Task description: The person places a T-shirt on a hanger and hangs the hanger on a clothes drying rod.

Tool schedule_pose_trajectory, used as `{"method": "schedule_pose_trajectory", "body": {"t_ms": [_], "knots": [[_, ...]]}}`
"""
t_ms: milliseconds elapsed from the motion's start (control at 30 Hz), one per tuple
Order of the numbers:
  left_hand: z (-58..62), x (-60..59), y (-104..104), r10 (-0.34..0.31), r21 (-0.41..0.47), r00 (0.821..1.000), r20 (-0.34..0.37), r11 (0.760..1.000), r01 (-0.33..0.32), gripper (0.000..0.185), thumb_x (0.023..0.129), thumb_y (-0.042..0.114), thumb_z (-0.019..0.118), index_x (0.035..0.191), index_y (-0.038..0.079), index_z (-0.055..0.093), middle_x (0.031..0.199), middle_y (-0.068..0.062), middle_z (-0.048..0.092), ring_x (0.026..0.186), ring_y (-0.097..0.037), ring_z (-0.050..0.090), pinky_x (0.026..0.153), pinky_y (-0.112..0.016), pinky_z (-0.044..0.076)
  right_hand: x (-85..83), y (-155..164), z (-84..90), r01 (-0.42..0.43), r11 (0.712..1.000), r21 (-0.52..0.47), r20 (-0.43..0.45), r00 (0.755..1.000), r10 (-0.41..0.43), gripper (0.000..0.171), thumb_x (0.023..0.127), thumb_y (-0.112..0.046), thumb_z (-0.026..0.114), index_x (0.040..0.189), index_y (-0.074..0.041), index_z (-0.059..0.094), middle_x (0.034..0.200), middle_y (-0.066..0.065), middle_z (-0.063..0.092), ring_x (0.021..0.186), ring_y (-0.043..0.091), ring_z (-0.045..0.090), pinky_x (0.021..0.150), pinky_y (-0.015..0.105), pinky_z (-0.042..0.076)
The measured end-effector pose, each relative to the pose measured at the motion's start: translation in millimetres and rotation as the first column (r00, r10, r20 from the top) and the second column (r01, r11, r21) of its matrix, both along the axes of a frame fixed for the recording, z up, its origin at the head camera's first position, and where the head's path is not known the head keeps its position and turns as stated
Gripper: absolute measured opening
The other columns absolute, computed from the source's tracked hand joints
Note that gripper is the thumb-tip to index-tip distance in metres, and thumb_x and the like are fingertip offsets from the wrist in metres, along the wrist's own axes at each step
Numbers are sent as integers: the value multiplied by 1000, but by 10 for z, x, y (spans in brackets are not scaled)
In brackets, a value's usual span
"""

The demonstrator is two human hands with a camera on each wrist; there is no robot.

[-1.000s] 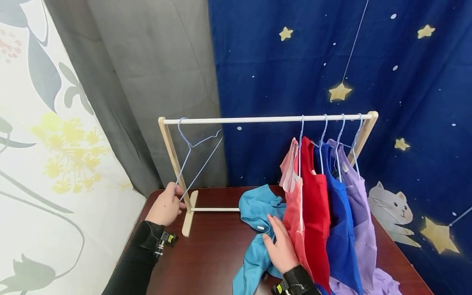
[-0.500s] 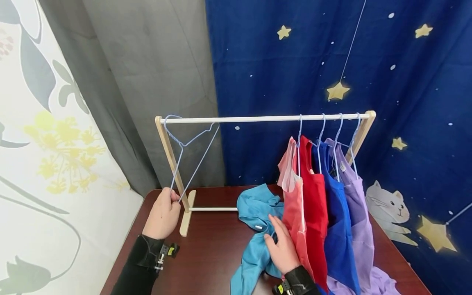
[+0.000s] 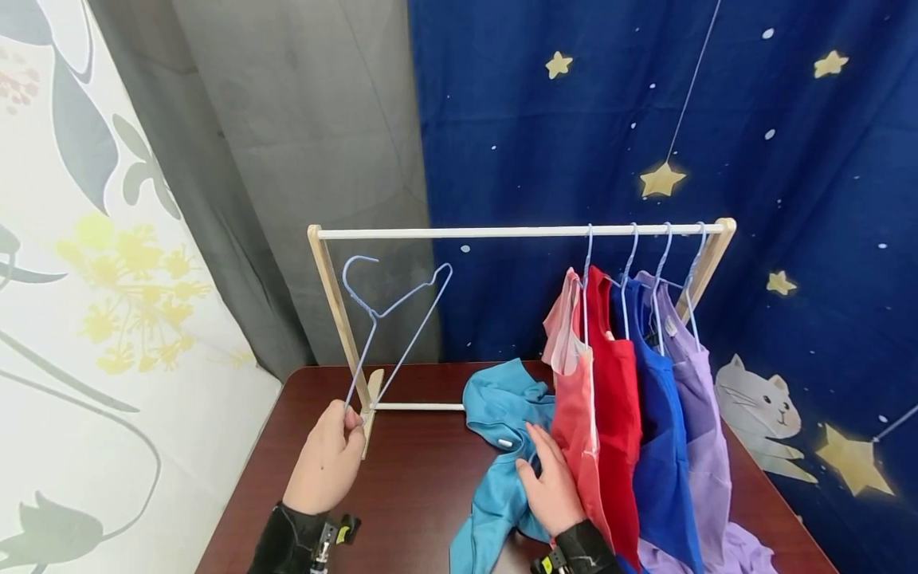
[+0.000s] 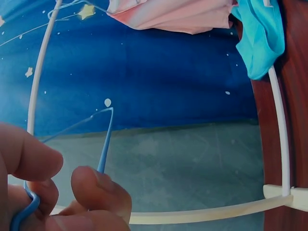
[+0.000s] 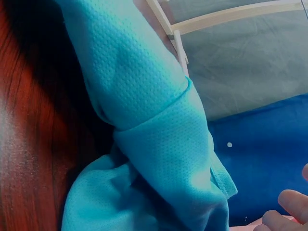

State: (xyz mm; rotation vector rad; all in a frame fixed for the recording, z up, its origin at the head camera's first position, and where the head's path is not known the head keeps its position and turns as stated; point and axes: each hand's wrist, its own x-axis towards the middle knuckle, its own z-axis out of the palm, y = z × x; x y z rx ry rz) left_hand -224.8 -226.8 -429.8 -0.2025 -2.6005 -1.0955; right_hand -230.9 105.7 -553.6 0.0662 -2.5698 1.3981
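In the head view my left hand [image 3: 326, 458] grips a bare light-blue wire clothes hanger [image 3: 374, 313] by one end, its hook pointing up and sitting just below the rack's white rail [image 3: 466, 233]. The left wrist view has the fingers curled around the hanger wire [image 4: 105, 149]. A crumpled teal garment [image 3: 502, 399] lies on the table, draped over the rack's lower bar. My right hand [image 3: 552, 486] lies against its right side, fingers extended, beside a hanging pink garment [image 3: 574, 406]. In the right wrist view the teal cloth [image 5: 159, 144] fills the middle, with fingertips [image 5: 291, 204] at the lower right.
Red [image 3: 617, 414], blue [image 3: 663, 430] and purple [image 3: 703, 414] garments hang on hangers at the rail's right end. The rack's wooden left post [image 3: 337, 307] stands near the left hand. A brown table [image 3: 409, 486] lies below; curtains [image 3: 301, 119] hang behind.
The hanger's hook has come off the rail and dropped below it, as my left hand moved down toward me. The right hand has stayed in place.
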Motion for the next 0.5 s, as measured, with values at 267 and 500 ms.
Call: {"method": "schedule_pose_trajectory", "body": {"t_ms": [267,500], "knots": [[-156,80,94,-29,15,998,61,999,28,14,93,4,57,88,14,49,83,3,52,65,-12,47,59,-28,41,19,10,-2,18,1000,-23,58,998,-17,56,99,-12,62,152,-10,45,158,17,36,147,36,28,114,59,27],[-317,159,152,-63,51,984,165,997,55,9,92,6,58,91,12,51,78,2,50,64,-12,45,59,-28,39,56,-20,-55,25,1000,-3,39,999,-25,52,98,-11,62,149,-7,49,156,18,39,145,38,32,114,59,27]]}}
